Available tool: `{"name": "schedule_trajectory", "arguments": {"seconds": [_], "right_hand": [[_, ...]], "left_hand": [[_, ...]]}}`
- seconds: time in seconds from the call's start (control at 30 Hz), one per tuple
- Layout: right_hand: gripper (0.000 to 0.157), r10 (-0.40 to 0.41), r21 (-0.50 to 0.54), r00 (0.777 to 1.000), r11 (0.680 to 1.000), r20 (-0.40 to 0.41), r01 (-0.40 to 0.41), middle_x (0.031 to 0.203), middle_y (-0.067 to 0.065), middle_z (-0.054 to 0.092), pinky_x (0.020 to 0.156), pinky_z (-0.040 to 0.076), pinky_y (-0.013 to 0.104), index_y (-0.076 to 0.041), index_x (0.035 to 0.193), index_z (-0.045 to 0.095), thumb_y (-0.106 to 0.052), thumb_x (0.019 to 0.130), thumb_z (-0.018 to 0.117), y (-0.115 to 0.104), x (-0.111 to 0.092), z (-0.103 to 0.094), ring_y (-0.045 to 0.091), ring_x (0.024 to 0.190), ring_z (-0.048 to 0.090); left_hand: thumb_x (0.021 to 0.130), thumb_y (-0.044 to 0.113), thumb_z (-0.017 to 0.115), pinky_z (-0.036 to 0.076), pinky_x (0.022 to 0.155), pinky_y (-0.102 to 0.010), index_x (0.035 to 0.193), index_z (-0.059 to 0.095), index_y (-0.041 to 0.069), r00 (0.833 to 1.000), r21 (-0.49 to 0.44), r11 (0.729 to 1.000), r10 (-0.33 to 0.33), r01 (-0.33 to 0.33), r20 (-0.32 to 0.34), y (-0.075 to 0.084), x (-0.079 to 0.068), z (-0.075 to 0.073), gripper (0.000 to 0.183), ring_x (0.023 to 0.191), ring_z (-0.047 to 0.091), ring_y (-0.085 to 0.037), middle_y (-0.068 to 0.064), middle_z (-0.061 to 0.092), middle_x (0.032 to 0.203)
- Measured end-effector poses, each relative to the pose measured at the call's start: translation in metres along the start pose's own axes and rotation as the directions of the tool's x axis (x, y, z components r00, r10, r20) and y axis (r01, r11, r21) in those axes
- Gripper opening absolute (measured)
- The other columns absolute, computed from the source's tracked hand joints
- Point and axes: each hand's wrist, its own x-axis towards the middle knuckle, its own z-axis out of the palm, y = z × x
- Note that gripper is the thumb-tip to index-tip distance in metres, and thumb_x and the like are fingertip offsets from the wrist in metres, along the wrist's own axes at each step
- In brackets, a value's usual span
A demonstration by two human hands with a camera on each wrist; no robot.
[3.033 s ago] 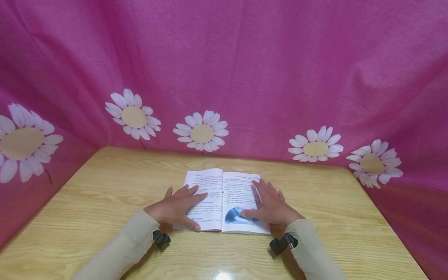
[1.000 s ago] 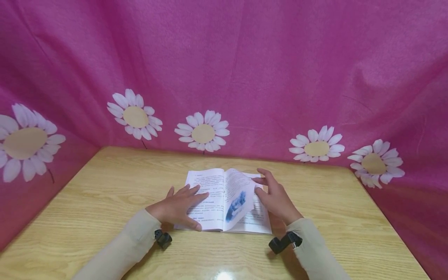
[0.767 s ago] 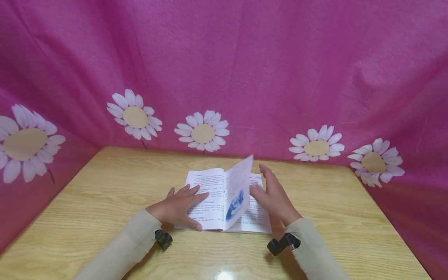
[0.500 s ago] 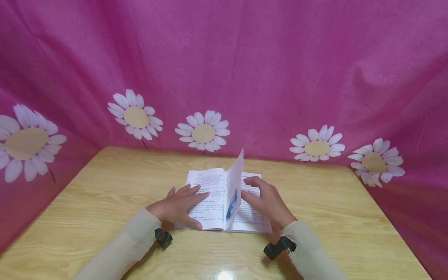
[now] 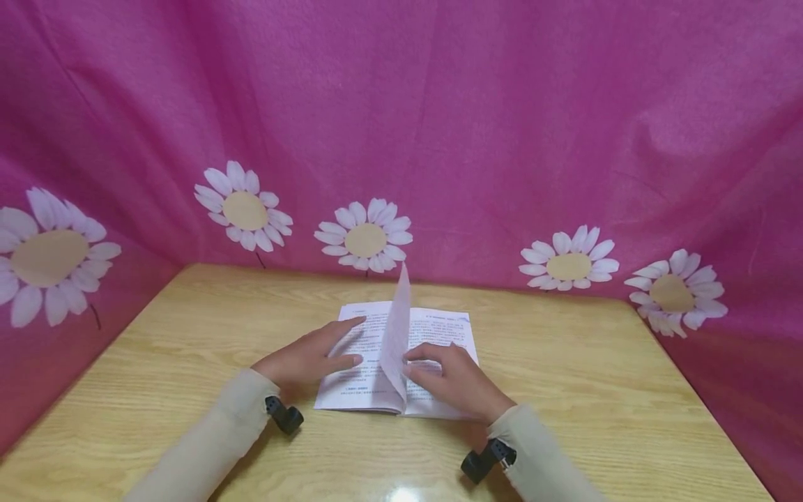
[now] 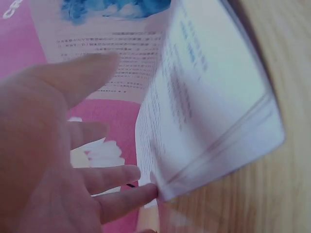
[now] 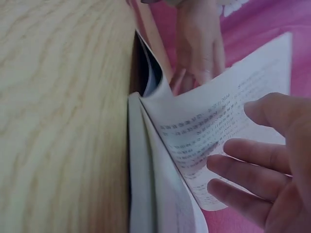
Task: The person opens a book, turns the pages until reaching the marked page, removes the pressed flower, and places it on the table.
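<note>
An open paperback book lies on the table, one page standing nearly upright at its spine. My left hand is over the left page, thumb and fingers spread. In the left wrist view its fingers are straight, with one fingertip right at the book's corner; the raised page shows printed text and a blue picture behind the thumb. My right hand is above the right page, fingers loosely bent and fingertips close to the raised page. The right wrist view has this page beside separate, relaxed fingers.
The wooden table extends around the book. A pink cloth with large white daisies hangs along its back and both sides. A small black camera is strapped to the left wrist, another black camera to the right.
The page has risen from the right side and swung leftward past upright. My right hand has followed it left, over the book. My left hand has lifted and its fingers have shifted.
</note>
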Motion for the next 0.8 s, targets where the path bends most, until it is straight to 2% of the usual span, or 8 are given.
{"name": "schedule_trajectory", "arguments": {"seconds": [0.07, 0.13, 0.2, 0.3, 0.43, 0.57, 0.67, 0.8], "right_hand": [[0.023, -0.013, -0.019, 1.000, 1.000, 0.009, 0.013, 0.108, -0.004, 0.071, 0.102, 0.037, 0.053, -0.016, 0.111, 0.071, -0.029, 0.092, 0.065, 0.000, -0.001, 0.002, 0.014, 0.106, 0.064], [0.025, -0.010, -0.031, 1.000, 0.999, 0.028, 0.011, 0.110, -0.003, 0.071, 0.106, 0.029, 0.059, -0.016, 0.113, 0.070, -0.030, 0.093, 0.063, 0.000, -0.002, 0.005, 0.016, 0.109, 0.063], [0.028, 0.003, -0.040, 0.999, 0.999, 0.048, -0.001, 0.114, -0.003, 0.069, 0.109, 0.021, 0.063, -0.016, 0.115, 0.069, -0.032, 0.093, 0.063, -0.001, -0.003, 0.007, 0.017, 0.114, 0.061], [0.031, 0.007, -0.039, 0.997, 0.999, 0.072, -0.005, 0.117, -0.002, 0.068, 0.110, 0.013, 0.064, -0.015, 0.118, 0.068, -0.033, 0.094, 0.062, -0.004, -0.005, 0.010, 0.018, 0.118, 0.058], [0.034, -0.014, -0.054, 0.995, 0.998, 0.098, 0.020, 0.120, -0.001, 0.067, 0.109, 0.009, 0.066, -0.012, 0.121, 0.067, -0.031, 0.093, 0.063, -0.008, -0.005, 0.013, 0.016, 0.119, 0.057], [0.035, -0.029, -0.087, 0.990, 0.995, 0.136, 0.041, 0.126, 0.001, 0.064, 0.108, 0.008, 0.068, -0.013, 0.122, 0.066, -0.031, 0.092, 0.064, -0.011, -0.005, 0.015, 0.017, 0.122, 0.055], [0.035, -0.031, -0.127, 0.987, 0.991, 0.159, 0.052, 0.131, 0.002, 0.061, 0.107, 0.007, 0.070, -0.014, 0.122, 0.066, -0.033, 0.093, 0.063, -0.013, -0.005, 0.015, 0.019, 0.125, 0.052], [0.037, -0.018, -0.185, 0.984, 0.981, 0.180, 0.051, 0.136, 0.002, 0.057, 0.107, 0.007, 0.070, -0.016, 0.123, 0.066, -0.039, 0.093, 0.061, -0.015, -0.007, 0.017, 0.020, 0.128, 0.049]], "left_hand": [[0.095, 0.050, 0.053, 0.023, 0.113, -0.054, 0.155, 0.020, 0.029, 0.999, -0.056, 0.998, 0.017, -0.018, -0.029, -0.003, 0.003, -0.003, 0.071, 0.142, 0.029, -0.028, -0.006, 0.026, 0.157], [0.099, 0.052, 0.044, 0.020, 0.114, -0.053, 0.155, 0.016, 0.029, 0.999, -0.163, 0.987, -0.013, 0.007, -0.037, -0.005, 0.004, -0.005, 0.067, 0.142, 0.030, -0.028, -0.007, 0.025, 0.158], [0.100, 0.055, 0.034, 0.017, 0.115, -0.053, 0.155, 0.014, 0.030, 0.998, -0.286, 0.958, -0.052, 0.037, -0.045, -0.005, 0.005, -0.006, 0.064, 0.140, 0.034, -0.028, -0.009, 0.025, 0.158], [0.099, 0.061, 0.022, 0.012, 0.115, -0.056, 0.155, 0.009, 0.033, 0.993, -0.394, 0.916, -0.102, 0.071, -0.059, -0.004, 0.005, -0.009, 0.064, 0.137, 0.038, -0.029, -0.012, 0.025, 0.157], [0.098, 0.065, 0.020, 0.016, 0.113, -0.057, 0.156, 0.006, 0.029, 0.989, -0.397, 0.915, -0.119, 0.077, -0.084, -0.004, 0.004, -0.010, 0.070, 0.134, 0.042, -0.030, -0.014, 0.023, 0.158], [0.097, 0.065, 0.025, 0.017, 0.113, -0.056, 0.156, 0.008, 0.025, 0.983, -0.387, 0.919, -0.130, 0.070, -0.130, -0.003, 0.005, -0.011, 0.073, 0.136, 0.041, -0.031, -0.010, 0.021, 0.159], [0.099, 0.060, 0.032, 0.017, 0.113, -0.058, 0.156, 0.012, 0.024, 0.977, -0.350, 0.936, -0.115, 0.045, -0.181, 0.000, 0.005, -0.014, 0.070, 0.138, 0.035, -0.032, -0.010, 0.024, 0.157], [0.097, 0.056, 0.045, 0.027, 0.109, -0.058, 0.154, 0.017, 0.029, 0.973, -0.268, 0.963, -0.075, 0.015, -0.217, 0.006, 0.003, -0.016, 0.069, 0.138, 0.034, -0.030, -0.007, 0.028, 0.154]]}}
